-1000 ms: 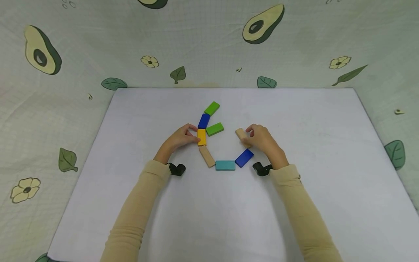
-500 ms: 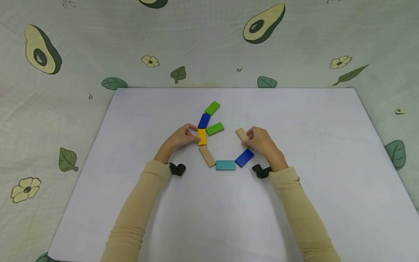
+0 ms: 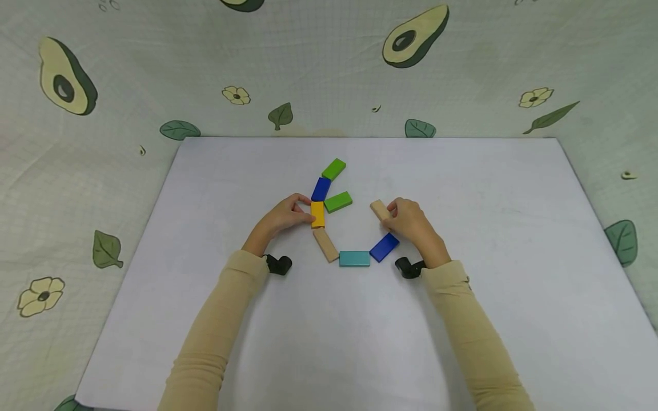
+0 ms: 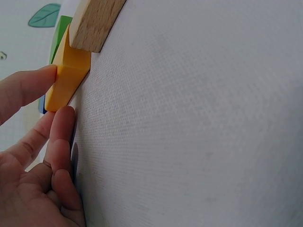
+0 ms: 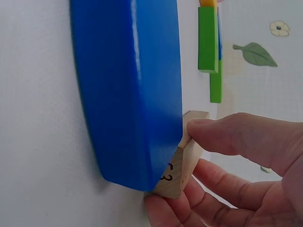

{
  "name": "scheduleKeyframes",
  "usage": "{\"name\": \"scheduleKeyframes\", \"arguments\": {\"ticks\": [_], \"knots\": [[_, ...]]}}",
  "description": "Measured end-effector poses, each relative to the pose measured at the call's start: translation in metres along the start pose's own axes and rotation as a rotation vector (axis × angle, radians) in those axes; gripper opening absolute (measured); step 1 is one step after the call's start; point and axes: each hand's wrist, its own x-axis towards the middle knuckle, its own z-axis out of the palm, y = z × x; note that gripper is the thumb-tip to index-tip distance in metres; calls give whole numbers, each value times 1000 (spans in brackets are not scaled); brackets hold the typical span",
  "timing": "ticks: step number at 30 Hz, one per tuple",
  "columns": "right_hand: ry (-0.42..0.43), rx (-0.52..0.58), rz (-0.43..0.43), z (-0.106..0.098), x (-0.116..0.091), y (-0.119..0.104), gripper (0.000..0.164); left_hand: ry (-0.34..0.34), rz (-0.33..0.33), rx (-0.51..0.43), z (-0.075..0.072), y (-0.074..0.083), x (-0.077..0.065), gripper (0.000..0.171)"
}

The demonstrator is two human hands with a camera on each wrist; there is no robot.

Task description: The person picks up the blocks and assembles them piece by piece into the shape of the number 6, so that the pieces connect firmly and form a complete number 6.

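Note:
My right hand (image 3: 409, 219) pinches a plain wooden block (image 3: 380, 210) between thumb and fingers. Dark printed marks show on that block's end (image 5: 166, 174) in the right wrist view. Its near end is right at a dark blue block (image 3: 384, 248). On the other side, my left hand (image 3: 285, 214) holds a yellow block (image 3: 317, 215) at its left side, thumb at the edge and fingertips at the far end. Another plain wooden block (image 3: 326, 245) and a teal block (image 3: 354, 259) continue the curved row below the yellow one.
Beyond the yellow block lie a second blue block (image 3: 321, 189) and a green block (image 3: 334, 169). Another green block (image 3: 338, 202) points inward from the row. All lie flat on a white table (image 3: 493, 228), with avocado-patterned cloth (image 3: 329, 68) behind.
My right hand shifts very slightly, its fingers closing in on the wooden block at the right. The left hand and the other blocks stay put.

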Motion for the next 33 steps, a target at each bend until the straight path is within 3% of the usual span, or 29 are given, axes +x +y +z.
{"name": "scheduleKeyframes", "arguments": {"ticks": [10,33], "knots": [[7,-12,-37,1,6,-1,39,-3,-7,-5,0,1,1,48],[-41,17,-18,5,19,-20,37,0,-16,-11,0,1,0,48]]}}
